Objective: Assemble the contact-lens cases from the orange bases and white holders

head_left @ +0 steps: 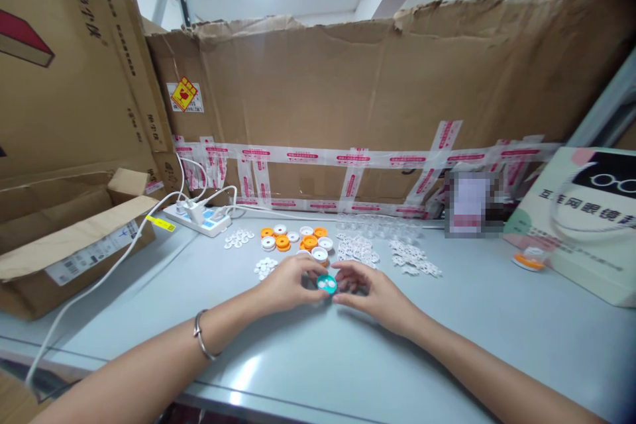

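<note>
Both of my hands meet over the grey table around a small teal round case with two white discs inside. My left hand, a silver bangle on its wrist, pinches the case from the left. My right hand holds it from the right with curled fingers. Just beyond them lie several orange and white round caps and heaps of small white parts.
A white power strip with cables lies at the back left beside an open cardboard box. A taped cardboard wall closes the back. A green printed box and an orange cap sit at the right.
</note>
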Motion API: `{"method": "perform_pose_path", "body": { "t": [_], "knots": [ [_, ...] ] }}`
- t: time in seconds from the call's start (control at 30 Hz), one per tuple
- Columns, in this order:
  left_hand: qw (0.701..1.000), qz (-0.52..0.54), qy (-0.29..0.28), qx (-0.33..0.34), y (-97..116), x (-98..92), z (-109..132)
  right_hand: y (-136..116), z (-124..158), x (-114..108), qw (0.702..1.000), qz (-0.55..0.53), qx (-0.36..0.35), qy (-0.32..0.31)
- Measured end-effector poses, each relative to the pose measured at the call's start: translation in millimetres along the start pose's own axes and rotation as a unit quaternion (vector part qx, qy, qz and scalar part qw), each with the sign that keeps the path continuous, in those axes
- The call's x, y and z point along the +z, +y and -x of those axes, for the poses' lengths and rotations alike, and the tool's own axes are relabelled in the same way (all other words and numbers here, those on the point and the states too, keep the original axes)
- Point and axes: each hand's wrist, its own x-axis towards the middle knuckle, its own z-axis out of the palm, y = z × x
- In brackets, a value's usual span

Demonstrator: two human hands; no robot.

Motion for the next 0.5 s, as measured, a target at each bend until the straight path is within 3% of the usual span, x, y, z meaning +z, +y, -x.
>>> {"method": "perform_pose_path", "body": {
  "t": [0.13,0.3,0.5],
  "knots": [
    [0.999,0.005,0.038,0.028,5.4,0.1,1.3,0.1,0.3,1.1,0.985,-0.159,0.053,-0.04],
    [0.998,-0.008,0.044,0.048,6.8,0.5,1.2,-1.8,-1.8,0.6,0.984,-0.165,0.06,-0.015],
    [0.999,0.006,0.04,0.016,4.8,3.4,-1.5,-4.4,-1.0,-0.9,0.979,-0.191,0.065,-0.02]
  ]
}}
